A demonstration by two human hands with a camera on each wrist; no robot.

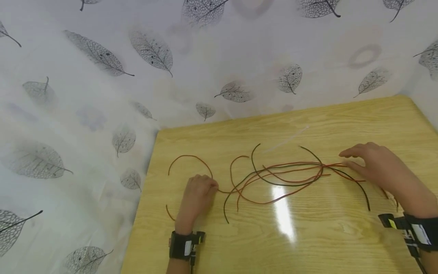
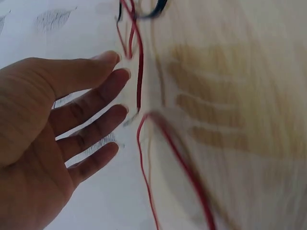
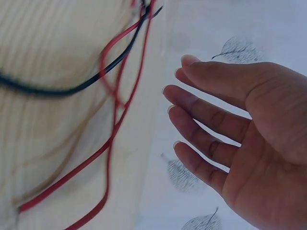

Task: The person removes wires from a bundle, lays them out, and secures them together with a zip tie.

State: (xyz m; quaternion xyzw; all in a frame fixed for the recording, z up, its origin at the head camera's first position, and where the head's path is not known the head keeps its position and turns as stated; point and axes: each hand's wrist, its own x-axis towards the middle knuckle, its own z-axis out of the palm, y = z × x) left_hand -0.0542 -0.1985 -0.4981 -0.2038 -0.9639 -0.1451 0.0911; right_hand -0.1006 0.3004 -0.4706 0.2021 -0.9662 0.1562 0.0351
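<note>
Several thin red wires and black wires lie loosely crossed across the table, bunched close together toward the right. My left hand is low over the left end, beside a curved red wire. The left wrist view shows its fingers relaxed and slightly apart, a red wire passing just beyond the fingertips. Over the right ends of the bunch is my right hand, its thumb and fingers parted. Nothing lies between those fingers in the right wrist view, where red and dark wires run alongside.
The wires rest on a light wood-grain table with a bright glare patch in the middle. Behind it and to the left hangs a white leaf-print covering. Each wrist wears a black strap carrying a small camera.
</note>
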